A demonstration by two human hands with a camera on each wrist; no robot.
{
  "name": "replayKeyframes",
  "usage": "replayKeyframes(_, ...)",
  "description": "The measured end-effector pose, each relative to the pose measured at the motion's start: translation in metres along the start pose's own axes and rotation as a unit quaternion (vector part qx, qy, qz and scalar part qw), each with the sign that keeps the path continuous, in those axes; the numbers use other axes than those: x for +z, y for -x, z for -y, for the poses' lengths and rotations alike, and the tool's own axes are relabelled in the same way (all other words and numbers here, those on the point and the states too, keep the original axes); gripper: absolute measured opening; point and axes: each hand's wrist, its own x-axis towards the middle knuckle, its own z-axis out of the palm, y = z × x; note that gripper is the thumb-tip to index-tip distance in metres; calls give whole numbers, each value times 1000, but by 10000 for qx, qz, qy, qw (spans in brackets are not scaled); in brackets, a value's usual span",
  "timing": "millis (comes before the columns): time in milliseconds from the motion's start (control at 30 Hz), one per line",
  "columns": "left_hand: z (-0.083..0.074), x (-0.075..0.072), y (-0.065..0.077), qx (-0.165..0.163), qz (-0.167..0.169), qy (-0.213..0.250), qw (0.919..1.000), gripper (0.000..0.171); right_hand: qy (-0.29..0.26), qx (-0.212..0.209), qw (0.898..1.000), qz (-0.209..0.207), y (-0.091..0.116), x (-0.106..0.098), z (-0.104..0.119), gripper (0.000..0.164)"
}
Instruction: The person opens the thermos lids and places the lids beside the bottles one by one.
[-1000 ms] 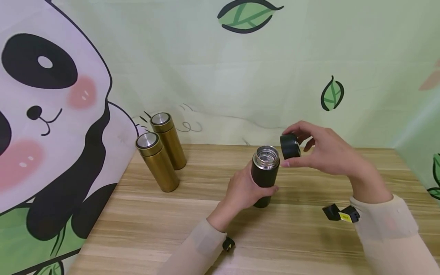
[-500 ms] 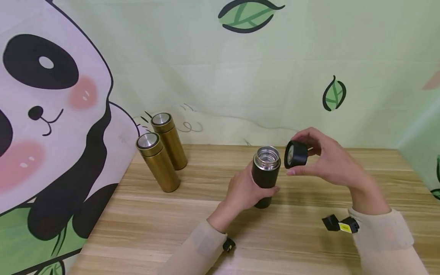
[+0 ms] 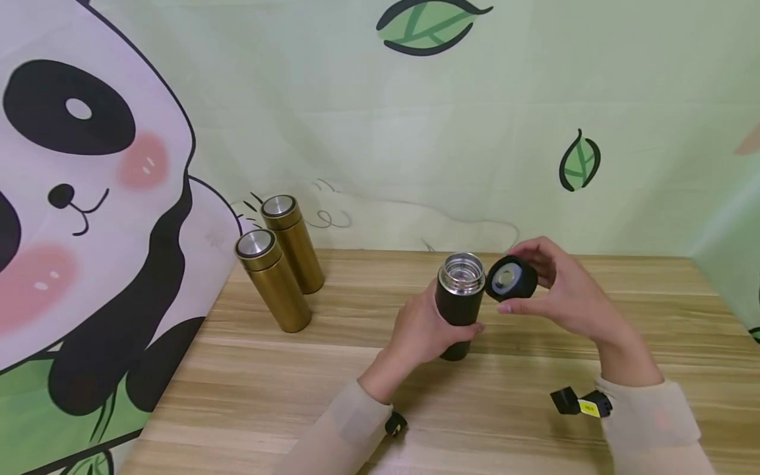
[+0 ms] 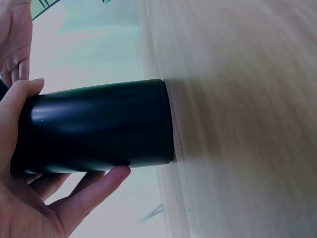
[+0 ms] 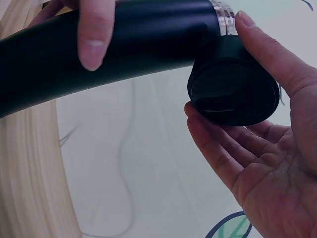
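Note:
A black thermos (image 3: 460, 307) stands upright on the table, its steel mouth uncovered. My left hand (image 3: 418, 326) grips its body, thumb across the near side; the left wrist view shows the thermos (image 4: 99, 126) with its base at the tabletop. Just right of the mouth, my right hand (image 3: 567, 293) holds the black lid (image 3: 512, 278) between thumb and fingers. The lid is tilted so that its pale inner side faces the head camera. In the right wrist view the lid's outer top (image 5: 233, 94) shows, close beside the thermos neck (image 5: 225, 17).
Two gold thermoses, a nearer one (image 3: 273, 280) and a farther one (image 3: 293, 244), stand capped at the left on the wooden table (image 3: 249, 396). Behind the table hangs a green cloth backdrop (image 3: 356, 132) with a panda and leaves printed on it.
My right hand has come down slightly and turned the lid, so its inner side now faces the head camera. The left hand and the black thermos have stayed in place.

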Motion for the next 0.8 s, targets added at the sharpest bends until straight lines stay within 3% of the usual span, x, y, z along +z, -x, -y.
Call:
replayKeyframes(533,-1,1,1,-57,0,65,10000,76,-437,60,9990,-100,8,11,-20,70)
replayKeyframes(800,1,2,0,33,-33,37,10000,78,-945,84,9955,49,7,14,-22,73)
